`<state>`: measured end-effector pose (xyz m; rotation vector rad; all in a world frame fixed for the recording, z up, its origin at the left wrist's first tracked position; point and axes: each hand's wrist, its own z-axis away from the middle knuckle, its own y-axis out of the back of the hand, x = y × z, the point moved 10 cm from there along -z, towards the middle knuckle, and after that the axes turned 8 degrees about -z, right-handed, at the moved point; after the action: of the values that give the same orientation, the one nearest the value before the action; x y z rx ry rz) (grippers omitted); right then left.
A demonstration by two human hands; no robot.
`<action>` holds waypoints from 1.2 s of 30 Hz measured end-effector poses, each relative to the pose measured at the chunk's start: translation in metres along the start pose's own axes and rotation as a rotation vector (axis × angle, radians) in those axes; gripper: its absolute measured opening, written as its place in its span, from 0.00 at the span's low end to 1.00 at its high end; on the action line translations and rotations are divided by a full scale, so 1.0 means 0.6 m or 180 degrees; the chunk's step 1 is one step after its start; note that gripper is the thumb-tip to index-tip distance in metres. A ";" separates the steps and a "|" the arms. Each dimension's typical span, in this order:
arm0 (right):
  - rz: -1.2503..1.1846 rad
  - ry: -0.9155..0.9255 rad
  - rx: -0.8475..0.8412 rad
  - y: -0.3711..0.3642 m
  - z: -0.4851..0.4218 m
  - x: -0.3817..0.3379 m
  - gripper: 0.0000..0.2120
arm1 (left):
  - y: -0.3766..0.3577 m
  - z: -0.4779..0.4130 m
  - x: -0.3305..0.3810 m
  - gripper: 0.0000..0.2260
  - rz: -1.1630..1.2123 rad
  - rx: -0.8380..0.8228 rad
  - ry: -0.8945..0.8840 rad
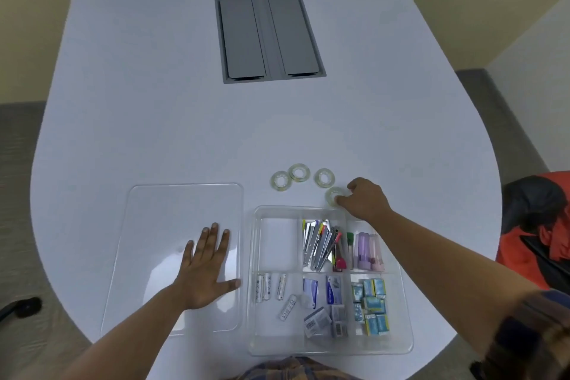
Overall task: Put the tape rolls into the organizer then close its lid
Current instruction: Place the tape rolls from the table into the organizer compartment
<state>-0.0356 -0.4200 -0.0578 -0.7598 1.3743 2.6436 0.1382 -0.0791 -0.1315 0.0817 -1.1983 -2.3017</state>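
Several clear tape rolls lie on the white table just beyond the organizer: one (281, 180) at the left, one (299, 172) beside it, one (324, 177) further right. My right hand (365, 199) pinches a fourth tape roll (333, 194) at the organizer's far edge. The clear organizer (253, 287) sits open at the table's near edge; its far left compartment (277, 241) is bare. The clear lid (148, 210) lies flat to the left of it. My left hand (206, 268) rests flat on the lid, fingers spread.
The other compartments hold staplers and markers (320, 244), batteries (268, 287), staple boxes (334, 302) and small blue boxes (373, 305). A grey cable hatch (270, 37) is set into the table's far middle. An orange and black chair (536, 225) stands at the right.
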 end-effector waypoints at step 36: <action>0.1759 0.1933 -0.0985 -0.189 0.201 -0.186 0.25 | -0.001 -0.003 -0.004 0.45 0.0079 0.0313 -0.0101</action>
<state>0.0457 -0.2392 -0.0344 -1.5151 1.4727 3.2725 0.1404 -0.0788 -0.1333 0.0657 -1.3209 -2.2299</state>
